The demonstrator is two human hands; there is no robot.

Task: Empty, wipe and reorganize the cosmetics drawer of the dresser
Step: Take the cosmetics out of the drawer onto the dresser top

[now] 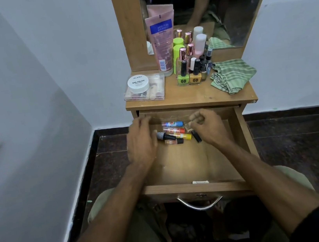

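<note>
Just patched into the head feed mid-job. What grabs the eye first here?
Both hands are inside the open drawer: the left hand lies beside a small cluster of tubes at the back, and the right hand pinches a small item, too blurred to name. Above, the dresser top is crowded with nail polish bottles, a tall pink tube and a green striped cloth on the right.

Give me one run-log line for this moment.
stage: arranging | left hand: open over tubes | right hand: grip on small item, unclear | drawer: open | cloth: on top
</note>
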